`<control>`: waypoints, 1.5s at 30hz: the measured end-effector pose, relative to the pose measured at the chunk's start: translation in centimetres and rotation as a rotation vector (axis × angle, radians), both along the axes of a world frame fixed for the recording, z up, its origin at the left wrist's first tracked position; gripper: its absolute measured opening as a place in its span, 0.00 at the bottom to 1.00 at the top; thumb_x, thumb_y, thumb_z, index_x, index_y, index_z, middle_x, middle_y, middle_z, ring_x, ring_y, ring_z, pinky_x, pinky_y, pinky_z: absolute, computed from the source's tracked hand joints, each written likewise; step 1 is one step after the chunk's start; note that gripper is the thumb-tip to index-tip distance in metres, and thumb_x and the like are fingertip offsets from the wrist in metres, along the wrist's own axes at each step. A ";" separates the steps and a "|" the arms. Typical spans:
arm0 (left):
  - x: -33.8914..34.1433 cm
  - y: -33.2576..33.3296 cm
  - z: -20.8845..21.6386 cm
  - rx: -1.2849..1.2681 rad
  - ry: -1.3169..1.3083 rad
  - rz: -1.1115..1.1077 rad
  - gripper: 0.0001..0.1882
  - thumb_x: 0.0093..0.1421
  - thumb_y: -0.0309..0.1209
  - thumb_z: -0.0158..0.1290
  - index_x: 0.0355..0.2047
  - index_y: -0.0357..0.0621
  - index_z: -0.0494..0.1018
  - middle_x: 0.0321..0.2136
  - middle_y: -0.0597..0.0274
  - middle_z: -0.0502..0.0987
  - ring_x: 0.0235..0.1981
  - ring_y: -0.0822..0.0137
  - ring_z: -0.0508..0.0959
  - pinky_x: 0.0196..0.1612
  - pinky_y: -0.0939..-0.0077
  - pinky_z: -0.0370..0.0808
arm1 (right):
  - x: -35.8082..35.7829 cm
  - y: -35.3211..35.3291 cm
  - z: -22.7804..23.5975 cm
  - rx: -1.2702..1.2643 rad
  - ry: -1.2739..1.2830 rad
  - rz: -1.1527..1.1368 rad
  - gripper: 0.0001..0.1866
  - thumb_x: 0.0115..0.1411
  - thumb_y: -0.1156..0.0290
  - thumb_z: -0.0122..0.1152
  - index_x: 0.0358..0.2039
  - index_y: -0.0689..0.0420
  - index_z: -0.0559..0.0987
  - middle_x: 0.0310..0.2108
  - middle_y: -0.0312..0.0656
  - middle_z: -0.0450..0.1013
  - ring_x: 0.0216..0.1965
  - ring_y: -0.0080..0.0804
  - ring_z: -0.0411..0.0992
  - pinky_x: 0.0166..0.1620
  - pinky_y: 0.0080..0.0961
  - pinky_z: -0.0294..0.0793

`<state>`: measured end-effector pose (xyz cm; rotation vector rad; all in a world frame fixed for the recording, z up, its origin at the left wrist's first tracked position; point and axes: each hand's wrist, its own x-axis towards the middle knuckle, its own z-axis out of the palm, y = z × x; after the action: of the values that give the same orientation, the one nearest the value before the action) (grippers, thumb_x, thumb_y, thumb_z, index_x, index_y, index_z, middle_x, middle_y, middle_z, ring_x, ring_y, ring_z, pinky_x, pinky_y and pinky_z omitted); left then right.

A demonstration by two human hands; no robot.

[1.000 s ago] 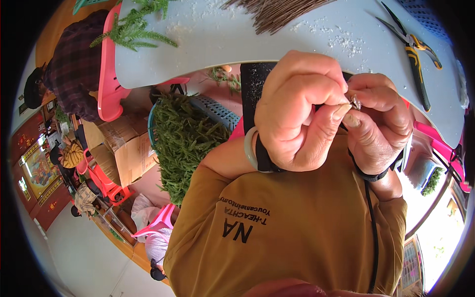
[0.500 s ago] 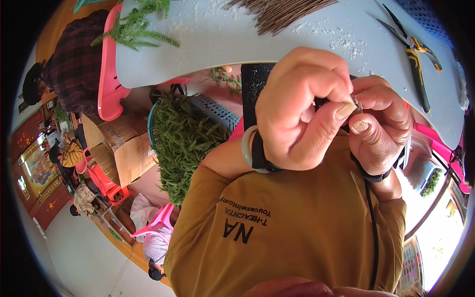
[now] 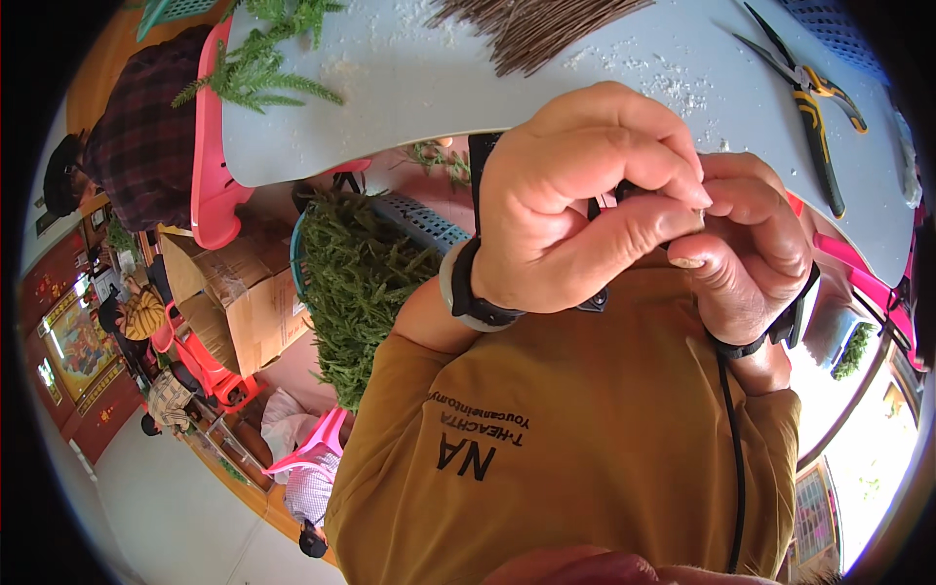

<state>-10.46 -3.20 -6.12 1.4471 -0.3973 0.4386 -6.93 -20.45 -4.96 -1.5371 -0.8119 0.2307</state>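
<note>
Both my hands are raised in front of my chest, near the table's edge, with their fingertips meeting. My left hand [image 3: 575, 210] pinches with thumb against forefinger. Close against it, my right hand [image 3: 756, 239] has curled fingers and its thumb bent in below. Only a sliver of some tiny thing [image 3: 701, 216] shows where the fingertips meet; its kind is too small and covered to tell. Beyond the hands, a bundle of thin brown stems [image 3: 536, 34] lies on the pale table [image 3: 409, 88]. Long-nose pliers [image 3: 811, 112] with yellow and black handles rest open at the right.
Green sprigs [image 3: 258, 73] lie at the table's left end, white crumbs about the top. A blue basket [image 3: 424, 216] heaped with green foliage [image 3: 361, 292] stands below left, beside a cardboard box [image 3: 249, 302]. A person in a plaid shirt [image 3: 146, 127] sits at the far left.
My left hand has shifted slightly left and turned, its thumb now lying straighter against the forefinger. My right thumb has moved slightly down and left. The tiny thing between the fingertips shows less.
</note>
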 end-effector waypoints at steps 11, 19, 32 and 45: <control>0.2 -0.1 -0.5 -0.017 0.005 -0.032 0.04 0.51 0.23 0.56 0.27 0.35 0.72 0.32 0.54 0.71 0.32 0.64 0.74 0.37 0.73 0.74 | -0.3 0.5 -0.7 0.084 -0.029 -0.051 0.21 0.46 0.70 0.69 0.37 0.63 0.70 0.38 0.49 0.67 0.38 0.31 0.67 0.41 0.24 0.67; 0.6 -0.3 -0.6 -0.132 0.037 -0.075 0.06 0.46 0.18 0.59 0.25 0.36 0.74 0.28 0.57 0.74 0.27 0.71 0.73 0.30 0.82 0.70 | 0.0 -0.5 -1.0 0.017 -0.152 -0.015 0.20 0.46 0.72 0.68 0.37 0.62 0.69 0.36 0.47 0.66 0.35 0.28 0.66 0.38 0.22 0.66; 0.5 -0.6 -0.8 0.101 -0.028 0.010 0.03 0.55 0.23 0.52 0.27 0.36 0.70 0.29 0.55 0.70 0.28 0.67 0.73 0.33 0.76 0.72 | -0.1 -0.5 -0.7 -0.004 -0.147 -0.030 0.17 0.49 0.72 0.66 0.35 0.63 0.69 0.34 0.46 0.67 0.32 0.28 0.66 0.36 0.22 0.67; 0.2 -2.1 -1.3 -0.001 0.011 0.180 0.04 0.51 0.20 0.53 0.25 0.37 0.69 0.26 0.58 0.70 0.23 0.69 0.70 0.28 0.81 0.69 | -0.8 0.4 -0.7 0.134 0.028 -0.108 0.10 0.50 0.79 0.62 0.33 0.64 0.72 0.29 0.44 0.72 0.30 0.30 0.71 0.34 0.21 0.70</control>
<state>-10.25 -5.29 -7.47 1.4899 -0.2586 0.5748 -7.70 -20.09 -5.63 -1.4439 -0.7064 0.1160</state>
